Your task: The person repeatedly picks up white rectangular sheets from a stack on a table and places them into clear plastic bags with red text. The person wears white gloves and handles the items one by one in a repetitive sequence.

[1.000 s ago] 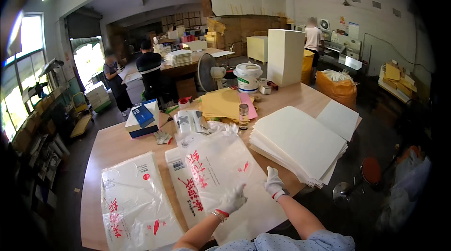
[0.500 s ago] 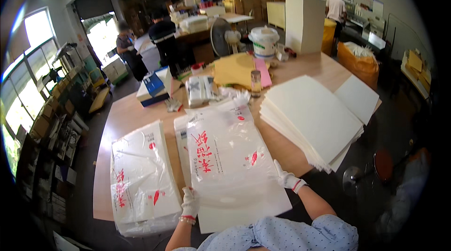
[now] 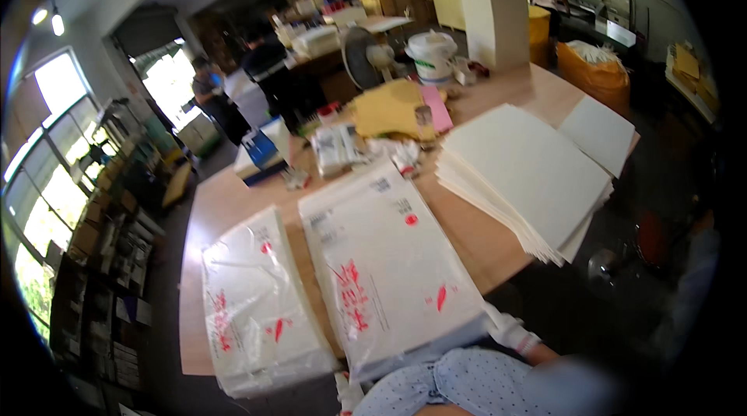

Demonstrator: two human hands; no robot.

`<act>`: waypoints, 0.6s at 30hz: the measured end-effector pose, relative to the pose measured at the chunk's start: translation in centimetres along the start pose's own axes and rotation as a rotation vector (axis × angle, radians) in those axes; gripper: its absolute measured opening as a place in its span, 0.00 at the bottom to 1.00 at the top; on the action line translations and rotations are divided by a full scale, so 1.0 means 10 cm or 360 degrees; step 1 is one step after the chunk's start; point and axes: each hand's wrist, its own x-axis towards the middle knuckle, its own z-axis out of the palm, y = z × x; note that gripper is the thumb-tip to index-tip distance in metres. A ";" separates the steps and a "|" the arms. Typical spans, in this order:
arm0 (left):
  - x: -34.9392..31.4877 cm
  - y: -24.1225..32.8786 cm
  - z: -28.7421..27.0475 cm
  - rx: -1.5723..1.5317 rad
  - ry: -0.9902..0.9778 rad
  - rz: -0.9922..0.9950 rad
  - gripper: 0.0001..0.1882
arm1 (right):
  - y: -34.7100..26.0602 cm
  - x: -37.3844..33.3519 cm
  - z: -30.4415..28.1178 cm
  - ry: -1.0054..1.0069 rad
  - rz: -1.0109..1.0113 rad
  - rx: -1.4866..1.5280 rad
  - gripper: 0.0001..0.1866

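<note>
A clear plastic bag [image 3: 393,260] with red printing lies on the table in front of me, white sheets showing through it. At its near right corner is my right hand [image 3: 510,332] in a white knitted glove, closed on the bag's edge. My left hand [image 3: 348,394], gloved the same way, is beside the near left corner; blur and the lower picture edge obscure its fingers. Left of this bag lies a pile of similar filled plastic bags [image 3: 261,299].
A fanned stack of white sheets [image 3: 529,175] covers the table's right side. Farther back are yellow paper [image 3: 393,108], a glass jar [image 3: 424,122], a white bucket [image 3: 432,58], a fan [image 3: 362,58] and a blue-and-white box [image 3: 263,150]. Other people stand beyond the table.
The bag now reaches over the near end of the white sheets, which stuck out bare before. Both my hands have moved toward me, down to its near corners. My view has tilted.
</note>
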 end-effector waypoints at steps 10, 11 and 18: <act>0.50 1.98 -0.27 -0.0519 -0.0204 0.1407 0.07 | -0.48 0.40 0.62 -0.0224 0.0209 0.1818 0.16; 0.47 1.99 -0.46 -0.0874 -0.0219 0.1260 0.07 | -0.81 0.42 0.56 -0.0217 0.0120 0.2085 0.17; 0.99 1.94 -1.91 -0.1185 0.1126 0.1162 0.11 | -2.45 1.09 1.23 -0.1174 -0.0445 0.1944 0.15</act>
